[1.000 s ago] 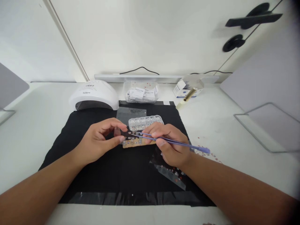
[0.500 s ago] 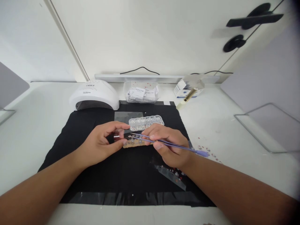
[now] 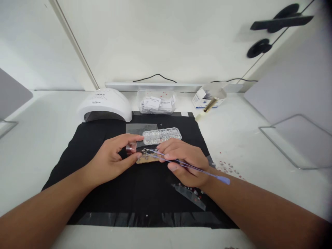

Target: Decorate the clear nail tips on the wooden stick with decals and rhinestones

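My right hand is closed around purple tweezers in a pen-like grip. Their slightly parted tips sit over a tan, scalloped-edged piece strewn with small shiny gems. Behind it lies a clear compartment case of rhinestones; whether the two are joined, I cannot tell. My left hand braces their left end, its index fingertip at the case and its thumb at the tan piece. A shiny clear bit of plastic shows between thumb and index. My right fingers hide the tan piece's right part.
A black mat covers the white table, with a clear sheet and a gem-dotted clear plastic strip on it. Behind stand a white nail lamp, a tub of alcohol pads and an opened box. Loose gems lie right.
The tweezers' tips have shifted slightly left and down, and their purple rear end has dropped a little. My right hand has moved slightly; my left hand is nearly still.
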Tool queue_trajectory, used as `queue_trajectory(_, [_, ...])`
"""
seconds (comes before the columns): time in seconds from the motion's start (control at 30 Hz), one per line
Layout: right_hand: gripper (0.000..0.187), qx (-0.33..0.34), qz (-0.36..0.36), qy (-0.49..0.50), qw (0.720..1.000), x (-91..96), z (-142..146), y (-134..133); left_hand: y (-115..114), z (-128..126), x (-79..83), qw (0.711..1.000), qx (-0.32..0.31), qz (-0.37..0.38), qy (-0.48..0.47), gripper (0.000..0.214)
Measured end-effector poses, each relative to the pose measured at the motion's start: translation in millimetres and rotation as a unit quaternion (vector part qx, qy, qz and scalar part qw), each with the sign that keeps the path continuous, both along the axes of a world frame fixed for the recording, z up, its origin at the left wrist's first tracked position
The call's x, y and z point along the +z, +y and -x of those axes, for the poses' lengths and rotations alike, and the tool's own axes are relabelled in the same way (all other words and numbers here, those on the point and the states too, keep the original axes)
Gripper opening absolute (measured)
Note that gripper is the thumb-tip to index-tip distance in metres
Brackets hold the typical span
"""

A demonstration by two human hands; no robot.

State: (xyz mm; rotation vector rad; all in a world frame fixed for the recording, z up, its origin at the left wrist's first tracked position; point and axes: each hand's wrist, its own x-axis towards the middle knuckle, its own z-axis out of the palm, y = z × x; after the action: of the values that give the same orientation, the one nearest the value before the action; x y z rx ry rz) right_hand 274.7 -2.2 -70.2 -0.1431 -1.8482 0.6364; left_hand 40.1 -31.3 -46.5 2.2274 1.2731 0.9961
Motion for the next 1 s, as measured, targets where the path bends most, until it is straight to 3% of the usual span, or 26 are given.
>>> queue_trajectory(0.4, [0.020, 0.005, 0.000, -0.004, 1.000, 1.4, 0.2, 0.6, -0.8, -0.3, 2.4, 1.000, 0.001, -0.025, 0.015, 0.026])
queue_trajectory(1.0, [0.019, 0.006, -0.002, -0.012, 1.000, -0.1, -0.3, 0.8, -1.7, -0.1, -1.8, 0.988, 0.013, 0.102, -0.119, 0.027])
